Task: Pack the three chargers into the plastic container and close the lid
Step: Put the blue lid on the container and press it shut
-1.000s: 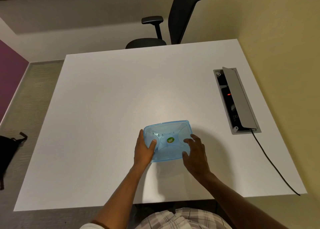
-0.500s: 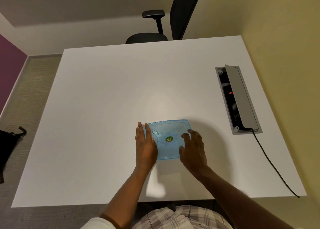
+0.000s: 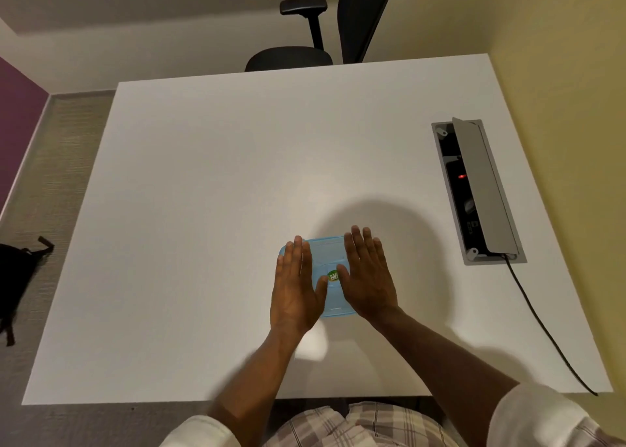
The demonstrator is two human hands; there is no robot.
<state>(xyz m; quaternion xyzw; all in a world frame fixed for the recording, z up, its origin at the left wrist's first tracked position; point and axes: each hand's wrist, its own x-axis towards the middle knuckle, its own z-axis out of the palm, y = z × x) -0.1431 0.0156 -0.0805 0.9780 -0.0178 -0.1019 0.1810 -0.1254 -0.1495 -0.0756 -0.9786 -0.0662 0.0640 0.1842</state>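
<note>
Hands are laid flat, palms down and fingers straight, on a blue container (image 3: pixel 330 260) near the front of a white table (image 3: pixel 210 192). The left hand (image 3: pixel 295 285) is spread over the container's left part and the right hand (image 3: pixel 367 277) over its right part; neither is curled around anything, and nothing is gripped. The container is of translucent blue plastic, a shallow rectangle with rounded corners, and its lid (image 3: pixel 327 248) is seen on top, with faint moulded ridges. A round green sticker (image 3: pixel 333 275) is seen at the lid's middle, in the narrow gap between the two thumbs, partly covered. What is inside cannot be told, since the hands and the tinted plastic hide it.

The table top is smooth, matte and square-edged. Set into it on the right is a long grey metal socket box (image 3: pixel 477 192), its flap raised and a small red light (image 3: pixel 462 176) shown in the dark recess. A black cable (image 3: pixel 542 324) is run from the box's near end over the table's front right edge.

Beyond the far edge a black chair (image 3: pixel 321 30) is placed, with a padded armrest and a thin curved back. A black bag (image 3: pixel 13 277) is seen on the ribbed grey carpet to the left. White sleeves and checked cloth are visible at the bottom.
</note>
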